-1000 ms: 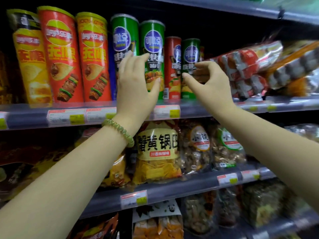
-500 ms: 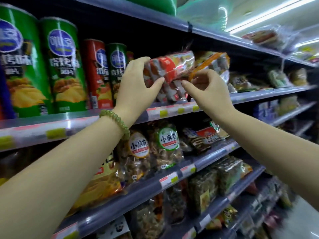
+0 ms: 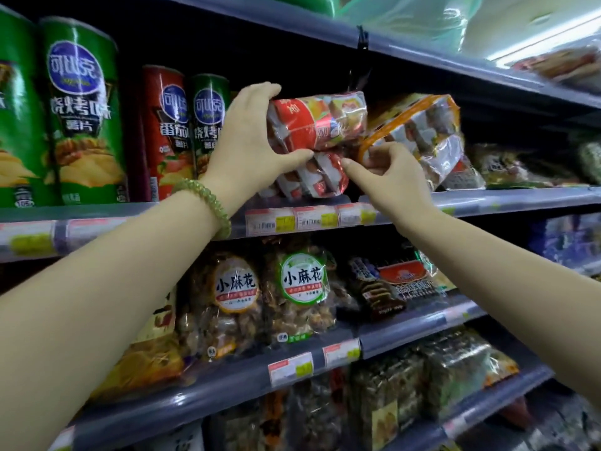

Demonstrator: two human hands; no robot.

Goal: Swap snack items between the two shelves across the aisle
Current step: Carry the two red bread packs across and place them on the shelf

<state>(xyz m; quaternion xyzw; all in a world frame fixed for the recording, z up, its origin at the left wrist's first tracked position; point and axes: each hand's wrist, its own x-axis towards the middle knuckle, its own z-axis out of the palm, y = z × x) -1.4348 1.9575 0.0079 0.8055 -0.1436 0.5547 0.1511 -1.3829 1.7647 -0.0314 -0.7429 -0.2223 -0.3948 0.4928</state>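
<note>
The left hand has its grip clamped on the end of a red snack pack, fingers over the top and thumb beneath, lifting it above a second red pack lying on the shelf. The right hand pinches the corner of an orange-edged pack just beside it, thumb pointing left.

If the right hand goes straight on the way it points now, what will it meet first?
Probably the orange-edged snack pack: the right hand already curls at its lower corner, though depth is unclear.
</note>
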